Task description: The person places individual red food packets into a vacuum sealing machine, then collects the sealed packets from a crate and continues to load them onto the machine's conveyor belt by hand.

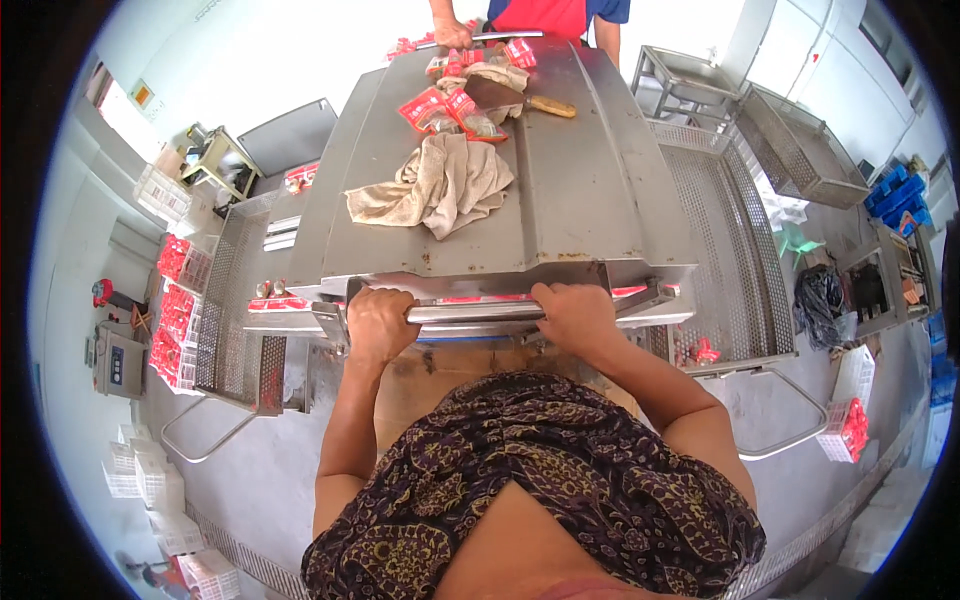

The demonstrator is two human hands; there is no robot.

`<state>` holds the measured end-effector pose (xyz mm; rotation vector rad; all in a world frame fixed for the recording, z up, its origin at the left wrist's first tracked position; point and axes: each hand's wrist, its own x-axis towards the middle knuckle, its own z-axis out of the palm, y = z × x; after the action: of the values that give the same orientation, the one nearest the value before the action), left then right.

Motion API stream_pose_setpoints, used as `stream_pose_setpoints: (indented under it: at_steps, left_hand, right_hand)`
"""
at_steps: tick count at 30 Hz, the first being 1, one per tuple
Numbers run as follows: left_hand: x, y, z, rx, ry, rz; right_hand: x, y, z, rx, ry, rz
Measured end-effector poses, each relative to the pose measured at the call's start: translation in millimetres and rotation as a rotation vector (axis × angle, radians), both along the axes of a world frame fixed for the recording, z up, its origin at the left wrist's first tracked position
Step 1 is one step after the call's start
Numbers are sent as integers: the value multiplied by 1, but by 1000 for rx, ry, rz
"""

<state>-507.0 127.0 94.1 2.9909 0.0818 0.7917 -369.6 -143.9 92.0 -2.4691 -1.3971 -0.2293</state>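
Note:
My left hand (381,319) is wrapped around the left end of a metal handle bar (474,311). Farther right, my right hand (579,316) grips the same bar. The bar is fixed to the near edge of a broad stainless-steel lid (585,217), apparently of a vacuum packing machine. On the lid lie a crumpled beige cloth (442,184), several red-and-clear food packets (476,116) and a wide scraper with a wooden handle (553,106), its blade over a second cloth (499,73). Red packets (277,304) show beneath the lid's near edge.
Across the machine stands a co-worker, one hand (452,34) at the far edge. Perforated metal trays flank the machine, left (232,300) and right (720,247). Crates of red packets (176,322) stand at left. A tubular handle (795,442) juts out at lower right.

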Motion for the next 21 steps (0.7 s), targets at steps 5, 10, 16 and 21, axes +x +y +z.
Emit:
stream_pose_setpoints:
  at_steps: [5,10,16,21]
  left_hand:
    - [-7,1,5,-27,-101,0]
    - [-9,0,15,-15,-60,-36]
    - [-10,0,17,3,-15,-69]
    - [-5,0,16,12,39,-108]
  right_hand:
    - [-7,3,9,-17,32,-9]
    - [-12,1,24,-77,75,-18]
    - [-15,-2,27,-81,107,-57]
    - [-9,1,21,-54,135,-71]
